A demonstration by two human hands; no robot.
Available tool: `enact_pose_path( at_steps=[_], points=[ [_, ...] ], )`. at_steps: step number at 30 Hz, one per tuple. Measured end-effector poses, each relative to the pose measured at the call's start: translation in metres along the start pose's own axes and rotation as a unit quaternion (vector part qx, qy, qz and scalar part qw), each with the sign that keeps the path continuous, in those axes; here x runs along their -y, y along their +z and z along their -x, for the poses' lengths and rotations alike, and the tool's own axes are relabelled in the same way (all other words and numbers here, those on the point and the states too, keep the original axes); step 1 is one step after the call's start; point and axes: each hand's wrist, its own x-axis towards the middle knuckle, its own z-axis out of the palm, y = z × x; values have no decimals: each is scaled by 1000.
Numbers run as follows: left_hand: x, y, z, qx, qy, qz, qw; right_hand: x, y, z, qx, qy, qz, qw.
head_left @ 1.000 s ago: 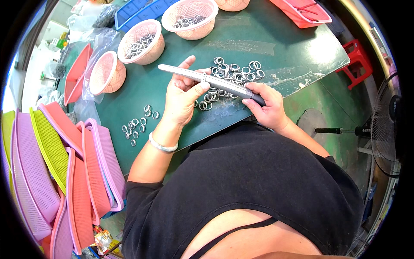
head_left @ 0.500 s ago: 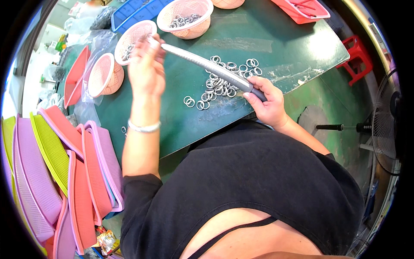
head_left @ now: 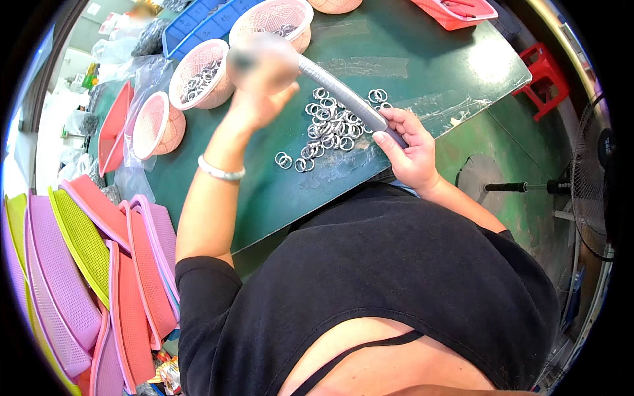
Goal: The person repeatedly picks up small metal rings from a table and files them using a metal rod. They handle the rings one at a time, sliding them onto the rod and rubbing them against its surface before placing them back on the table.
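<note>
Metal rod point(head_left: 350, 102) clenched low in right hand point(head_left: 411, 153), angled up for threading rings point(head_left: 328, 125); left hand point(head_left: 261, 69) blurred, grip unreadable.

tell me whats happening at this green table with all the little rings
A person in a black top sits at a green table. The right hand holds the lower end of a long grey rod that slants up across a heap of small metal rings. The left hand, blurred by motion, is raised at the rod's upper end, over a pink basket of rings. Stacked pink, purple and green trays stand at the person's left.
</note>
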Motion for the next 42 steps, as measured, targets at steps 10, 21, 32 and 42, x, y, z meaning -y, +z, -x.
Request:
enact_pose_path(
  at_steps=[10,21,32,42],
  points=[
    [4,25,28,92,-182,108,973,-1,-1,0,19,10,8,1000],
    [12,6,39,-118,-233,478,839,-1,-1,-3,39,24,31,998],
    [12,-4,48,-129,-153,667,717,6,3,-4,49,45,66,996],
    [22,-2,52,-154,-132,679,706,5,3,-3,53,37,99,993]
  ],
)
